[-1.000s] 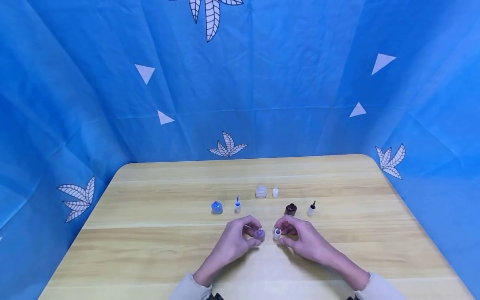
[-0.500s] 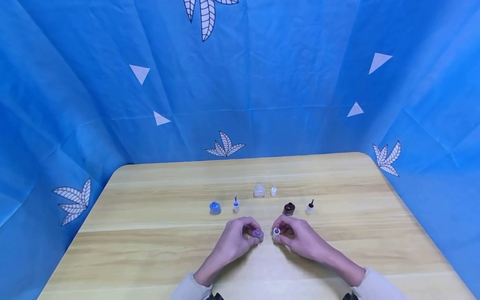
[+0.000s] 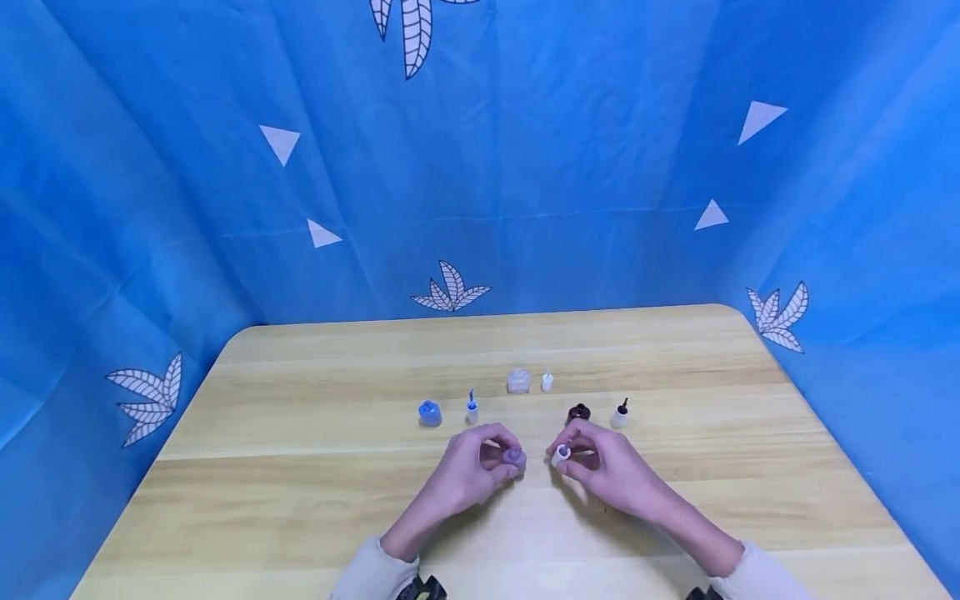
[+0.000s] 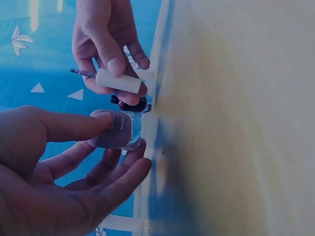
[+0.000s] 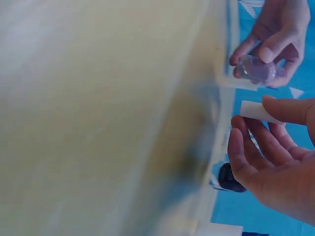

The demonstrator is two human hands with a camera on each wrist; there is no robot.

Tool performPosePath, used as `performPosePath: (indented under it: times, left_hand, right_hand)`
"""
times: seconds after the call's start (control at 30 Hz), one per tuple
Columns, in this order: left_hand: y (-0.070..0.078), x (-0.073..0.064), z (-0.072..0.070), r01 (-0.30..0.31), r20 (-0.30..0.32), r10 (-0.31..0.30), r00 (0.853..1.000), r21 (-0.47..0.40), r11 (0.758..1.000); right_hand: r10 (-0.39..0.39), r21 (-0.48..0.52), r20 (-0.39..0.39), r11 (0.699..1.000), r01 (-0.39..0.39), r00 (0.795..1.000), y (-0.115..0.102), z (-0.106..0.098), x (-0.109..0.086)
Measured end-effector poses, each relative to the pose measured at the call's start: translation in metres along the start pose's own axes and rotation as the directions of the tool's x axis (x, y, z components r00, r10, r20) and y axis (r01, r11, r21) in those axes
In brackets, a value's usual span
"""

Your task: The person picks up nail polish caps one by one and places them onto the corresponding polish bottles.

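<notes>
My left hand [image 3: 471, 468] pinches a small purple nail polish bottle [image 3: 514, 458] between thumb and fingers. In the left wrist view the bottle [image 4: 114, 129] is uncapped, with small print on its glass. Opposite it, my right hand [image 3: 609, 468] pinches a white nail polish cap [image 3: 561, 453], its purple-coated brush pointing up. The left wrist view shows the cap [image 4: 118, 81] side-on, the brush [image 4: 82, 73] standing out from one end. A short gap separates the bottle and cap. Behind the right hand stands an uncapped dark bottle [image 3: 578, 412], partly hidden by the fingers.
Farther back stand an uncapped blue bottle [image 3: 430, 413] with its brush cap [image 3: 472, 409], and a clear bottle [image 3: 518, 382] with a white cap [image 3: 547, 382]. Beside the dark bottle, its cap [image 3: 619, 415] rests brush up. Blue patterned cloth [image 3: 585, 167] surrounds the wooden table [image 3: 300, 500].
Both hands have shifted slightly away from the body with the bottle and cap. The cap has moved a little to the right, widening the gap, and the right hand now covers more of the dark bottle.
</notes>
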State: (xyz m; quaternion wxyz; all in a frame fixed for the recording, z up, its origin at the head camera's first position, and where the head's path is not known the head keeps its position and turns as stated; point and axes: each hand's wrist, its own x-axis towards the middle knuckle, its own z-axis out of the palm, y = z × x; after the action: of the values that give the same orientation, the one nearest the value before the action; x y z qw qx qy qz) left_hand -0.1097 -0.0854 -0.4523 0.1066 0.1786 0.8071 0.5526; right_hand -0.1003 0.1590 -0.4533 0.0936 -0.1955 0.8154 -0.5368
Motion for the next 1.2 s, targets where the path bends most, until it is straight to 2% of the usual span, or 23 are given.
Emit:
performPosePath:
  times: [0.13,0.27,0.5,0.63,0.77,0.9,1.03,1.2]
  left_hand:
    - [0.006,0.005,-0.004,-0.011,0.015,0.012,1.000,-0.047,0.999]
    - [0.011,0.009,-0.006,-0.036,0.021,0.040,0.999,-0.148,0.988]
    - [0.020,0.014,-0.012,-0.068,-0.002,0.069,0.998,-0.248,0.966]
    - [0.027,0.017,-0.015,-0.084,-0.022,0.082,0.996,-0.252,0.964]
    - [0.034,0.021,-0.016,-0.095,-0.014,0.095,0.995,-0.284,0.954]
    - [0.039,0.021,-0.017,-0.076,-0.018,0.075,0.997,-0.338,0.938]
    - [0.046,0.021,-0.017,-0.078,-0.063,0.060,0.996,-0.341,0.937]
    - [0.056,0.026,-0.015,-0.139,-0.126,0.102,0.987,-0.325,0.936]
  right_hand:
    - [-0.025,0.011,-0.036,1.000,0.025,0.999,-0.009,-0.007,0.002]
    - [-0.020,0.003,-0.070,1.000,0.020,0.997,-0.020,-0.016,0.004]
    - [-0.044,0.059,-0.103,0.997,0.050,0.994,-0.030,-0.029,0.008]
    - [-0.066,0.091,-0.108,0.993,0.076,0.992,-0.035,-0.037,0.008]
    - [-0.066,0.092,-0.125,0.993,0.078,0.990,-0.039,-0.044,0.008]
    - [-0.071,0.092,-0.135,0.992,0.084,0.988,-0.042,-0.049,0.009]
    - [-0.079,0.120,-0.154,0.988,0.098,0.985,-0.044,-0.053,0.008]
    - [-0.089,0.126,-0.183,0.986,0.113,0.979,-0.048,-0.058,0.009]
